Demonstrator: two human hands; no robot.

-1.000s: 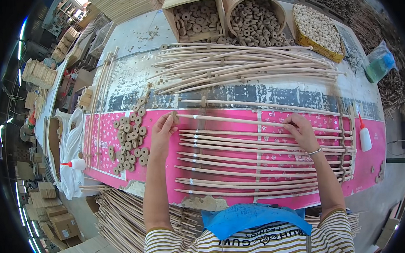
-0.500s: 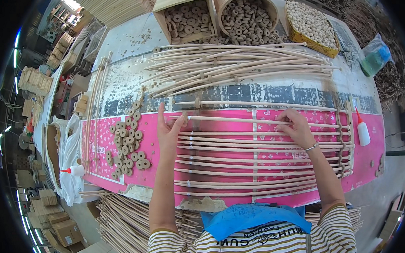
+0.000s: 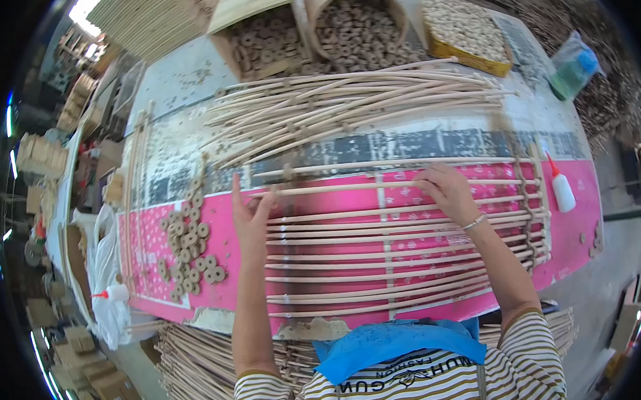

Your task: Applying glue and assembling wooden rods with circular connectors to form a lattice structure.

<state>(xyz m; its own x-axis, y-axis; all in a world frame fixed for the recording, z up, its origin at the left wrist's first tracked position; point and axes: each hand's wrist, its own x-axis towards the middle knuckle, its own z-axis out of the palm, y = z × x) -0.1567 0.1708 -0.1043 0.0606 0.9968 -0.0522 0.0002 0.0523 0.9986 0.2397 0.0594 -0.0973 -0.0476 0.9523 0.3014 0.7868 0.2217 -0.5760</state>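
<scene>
Pale wooden rods (image 3: 337, 257) lie side by side on a pink printed sheet, set into a wooden crosspiece (image 3: 540, 212) at their right end. My right hand (image 3: 445, 191) pinches the second rod from the far side (image 3: 348, 188) between thumb and fingers, right of the middle. By that rod's left end is my left hand (image 3: 251, 217), index finger stretched away from me and thumb apart, touching the rod near its tip. A small wooden ring (image 3: 287, 174) sits on the farthest rod (image 3: 405, 163), just beyond my left thumb.
Loose wooden rings (image 3: 186, 241) are heaped to the left. Farther off lies a pile of rods (image 3: 359, 102), behind it a box of rings (image 3: 217, 51), a round tub (image 3: 316, 14) and a yellow tray of beads (image 3: 472, 63). White red-tipped bottles (image 3: 563, 193) stand right and lie left.
The whole view has shifted, so the table appears farther left. My right hand remains on the same rod; my left hand stays by its left end. The ring beside my left thumb is now hard to make out.
</scene>
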